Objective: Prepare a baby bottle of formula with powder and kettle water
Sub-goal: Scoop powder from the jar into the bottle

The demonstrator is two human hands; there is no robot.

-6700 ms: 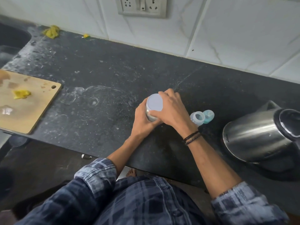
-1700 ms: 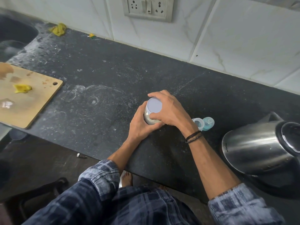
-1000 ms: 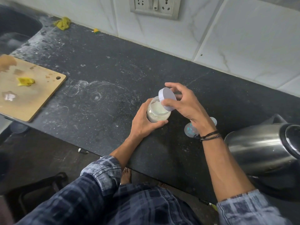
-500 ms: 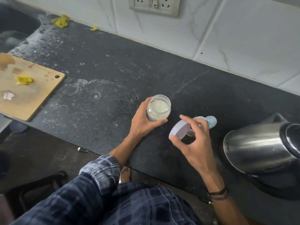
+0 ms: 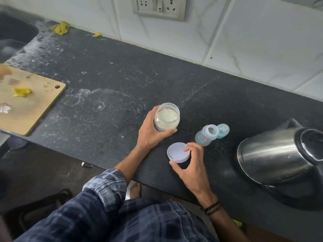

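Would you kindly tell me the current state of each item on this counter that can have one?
powder jar: open, upright, powder inside, gripped by left hand.
lid: off the jar, low at the counter, pinched by right hand.
baby bottle: upright, uncapped; contents unclear.
bottle top: off, standing beside the bottle.
kettle: lid shut.

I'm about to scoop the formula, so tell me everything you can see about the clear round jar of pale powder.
The clear round jar looks like plastic, stands upright on the dark speckled counter, lidless, mostly full of pale cream powder. The left hand grips its side; the right hand holds a round lilac lid apart.
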